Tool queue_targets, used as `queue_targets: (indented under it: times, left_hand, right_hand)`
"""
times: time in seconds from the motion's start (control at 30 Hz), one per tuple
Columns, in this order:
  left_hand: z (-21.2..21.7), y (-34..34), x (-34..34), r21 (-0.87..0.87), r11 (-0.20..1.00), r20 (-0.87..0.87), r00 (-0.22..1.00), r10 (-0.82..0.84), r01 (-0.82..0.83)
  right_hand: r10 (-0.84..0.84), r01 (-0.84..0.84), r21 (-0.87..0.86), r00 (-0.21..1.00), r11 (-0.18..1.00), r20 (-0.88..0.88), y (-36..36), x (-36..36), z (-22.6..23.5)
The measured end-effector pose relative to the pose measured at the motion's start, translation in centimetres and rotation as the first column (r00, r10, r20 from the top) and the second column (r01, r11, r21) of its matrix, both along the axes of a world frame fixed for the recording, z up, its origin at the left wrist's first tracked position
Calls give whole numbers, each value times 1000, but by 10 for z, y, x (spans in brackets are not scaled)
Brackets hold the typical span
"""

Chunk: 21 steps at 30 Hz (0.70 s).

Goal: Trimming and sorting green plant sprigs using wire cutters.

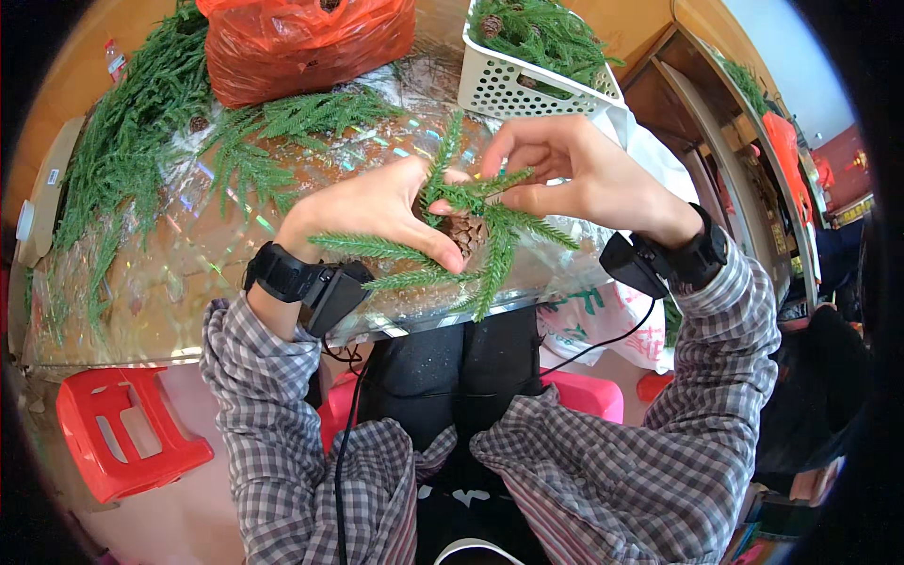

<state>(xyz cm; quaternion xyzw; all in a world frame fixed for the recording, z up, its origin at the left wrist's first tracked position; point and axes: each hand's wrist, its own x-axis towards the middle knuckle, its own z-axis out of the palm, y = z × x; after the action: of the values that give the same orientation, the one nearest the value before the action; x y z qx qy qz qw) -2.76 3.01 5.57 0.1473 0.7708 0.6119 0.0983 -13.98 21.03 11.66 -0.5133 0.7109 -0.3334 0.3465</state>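
Observation:
Over the near edge of the table, my left hand is closed round a brown pine cone, its thumb pressed on the cone's side. Green artificial pine sprigs spread outward from the cone in several directions. My right hand is at the cone's upper right, with thumb and fingers pinched at a green pine sprig. Where the sprigs join the cone is partly hidden by leaves and fingers.
The table bears clear plastic. Green pine branches are heaped at the left, beside a red plastic bag. A white perforated basket holds sprigs and cones. A red stool stands lower left; a black cable hangs by my left arm.

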Motion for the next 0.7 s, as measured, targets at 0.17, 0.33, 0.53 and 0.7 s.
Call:
queue_targets:
  times: [0.17,0.33,0.53,0.7]
  left_hand:
    - [-8,-4,0,21,1000,23,999,22,-23]
    - [-6,-6,3,114,992,129,990,-62,48]
    - [-25,-15,1,326,936,103,979,-175,133]
    - [-31,-12,-2,454,865,112,949,-295,215]
  right_hand:
    - [-40,39,105,999,994,6,0,5,7]
    - [156,-281,-194,860,940,-487,5,7,0]
    - [59,-492,-511,759,704,-649,2,10,-12]
    - [87,-586,-541,723,603,-686,-4,12,-13]
